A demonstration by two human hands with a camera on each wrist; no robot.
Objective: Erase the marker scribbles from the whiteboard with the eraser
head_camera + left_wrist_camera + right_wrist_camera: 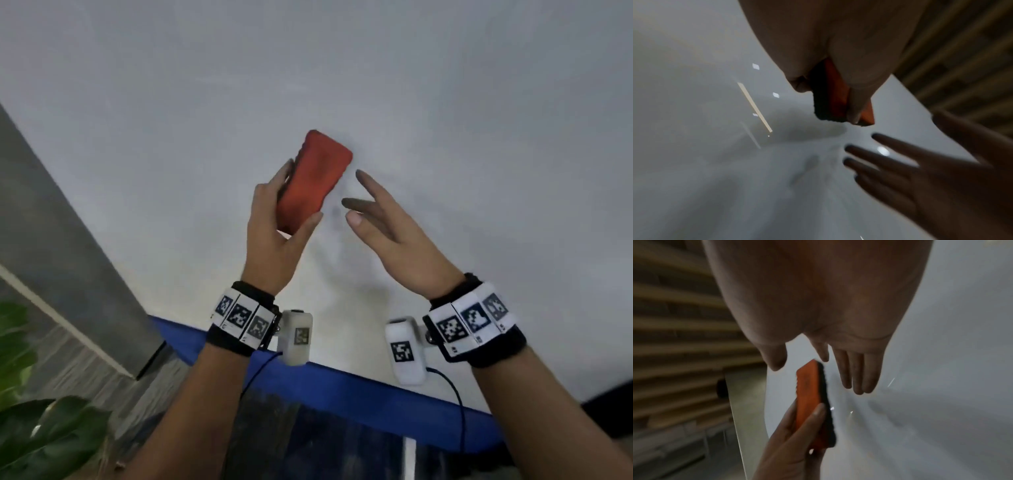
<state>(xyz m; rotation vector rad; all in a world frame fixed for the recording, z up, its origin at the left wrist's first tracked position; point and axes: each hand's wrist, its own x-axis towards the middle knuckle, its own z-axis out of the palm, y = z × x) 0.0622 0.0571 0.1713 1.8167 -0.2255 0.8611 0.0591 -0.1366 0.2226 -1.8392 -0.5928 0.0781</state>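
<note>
My left hand (274,236) grips a red eraser (313,178) by its long sides, thumb on the right edge and fingers on the left. The eraser's red back faces me and its black felt pad (827,410) is turned toward the whiteboard (376,85). My right hand (383,222) is beside the eraser on its right, apart from it, fingers straight and spread, holding nothing. Its fingertips (858,389) reach close to the board. Faint grey smudges (337,212) show on the board between the hands. No clear marker lines show anywhere on the board.
The whiteboard's blue bottom edge (359,387) runs under my wrists. A grey wall strip (65,246) borders the board on the left, with green plant leaves (41,428) below it. Slatted wood panelling (674,337) shows in both wrist views.
</note>
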